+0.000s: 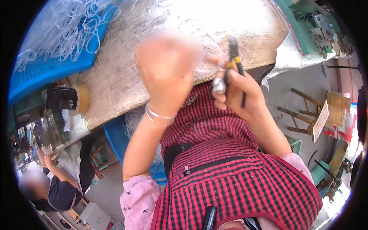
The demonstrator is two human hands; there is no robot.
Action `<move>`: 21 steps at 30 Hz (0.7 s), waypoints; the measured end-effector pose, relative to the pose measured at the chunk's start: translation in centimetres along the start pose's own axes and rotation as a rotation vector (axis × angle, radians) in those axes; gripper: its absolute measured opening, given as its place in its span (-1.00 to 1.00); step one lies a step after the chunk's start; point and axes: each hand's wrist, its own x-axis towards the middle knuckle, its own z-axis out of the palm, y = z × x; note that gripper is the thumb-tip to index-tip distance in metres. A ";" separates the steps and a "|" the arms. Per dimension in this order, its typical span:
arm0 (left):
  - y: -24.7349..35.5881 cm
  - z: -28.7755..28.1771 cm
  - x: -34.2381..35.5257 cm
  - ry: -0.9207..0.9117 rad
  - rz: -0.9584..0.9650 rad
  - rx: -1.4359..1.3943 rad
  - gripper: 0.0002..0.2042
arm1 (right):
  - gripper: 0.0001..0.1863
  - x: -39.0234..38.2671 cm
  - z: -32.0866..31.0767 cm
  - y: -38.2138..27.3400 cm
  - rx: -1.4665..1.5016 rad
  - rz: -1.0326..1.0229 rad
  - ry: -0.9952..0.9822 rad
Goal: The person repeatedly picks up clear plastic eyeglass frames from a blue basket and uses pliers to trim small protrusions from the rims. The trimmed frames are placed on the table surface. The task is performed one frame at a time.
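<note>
My right hand (249, 90) is closed around a pair of cutting pliers (233, 48) with black and yellow handles, jaws pointing away from me over the near edge of the table. A shiny silver piece (219, 85) sits at the fingers of this hand; its exact kind is unclear. My left hand (165, 57) is raised above the tabletop, its back toward me and a clear bangle at the wrist. Its fingers are blurred, so their grip does not show. Between the two hands runs a pale translucent strand (205, 70), partly smeared.
A blue plastic basket (50, 73) heaped with clear plastic loops (73, 30) stands left on the worn wooden table (111, 86). A tape roll (82, 97) lies at its edge. Green machinery (306, 34) stands right, beyond a wooden stool (318, 119). Another person (61, 188) works lower left.
</note>
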 end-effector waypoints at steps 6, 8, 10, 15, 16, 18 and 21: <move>0.7 -4.7 -2.5 0.402 -0.726 -0.710 -0.39 | -0.82 3.0 4.9 0.9 -1.047 -0.659 -0.005; 1.2 -6.8 -2.6 0.159 -1.099 -1.465 -0.34 | -0.71 3.9 5.1 1.1 -1.356 -0.907 -0.230; 1.6 -7.2 -2.7 -0.041 -1.172 -1.846 -0.28 | -0.67 3.3 5.3 2.3 -1.538 -0.626 -0.457; -1.1 -7.9 -4.2 0.108 -0.976 -1.939 -0.44 | -0.55 0.4 4.7 2.1 -1.424 -0.626 -0.222; -0.5 -8.5 -3.6 0.111 -1.013 -1.903 -0.44 | -0.54 0.2 4.2 1.3 -1.546 -0.620 -0.269; 0.7 -8.9 -2.6 0.064 -1.130 -1.670 -0.50 | -0.50 0.2 3.9 0.8 -1.718 -0.664 -0.339; 0.7 -8.6 -2.7 0.014 -1.040 -1.586 -0.52 | -0.41 0.4 4.6 0.0 -1.830 -0.772 -0.435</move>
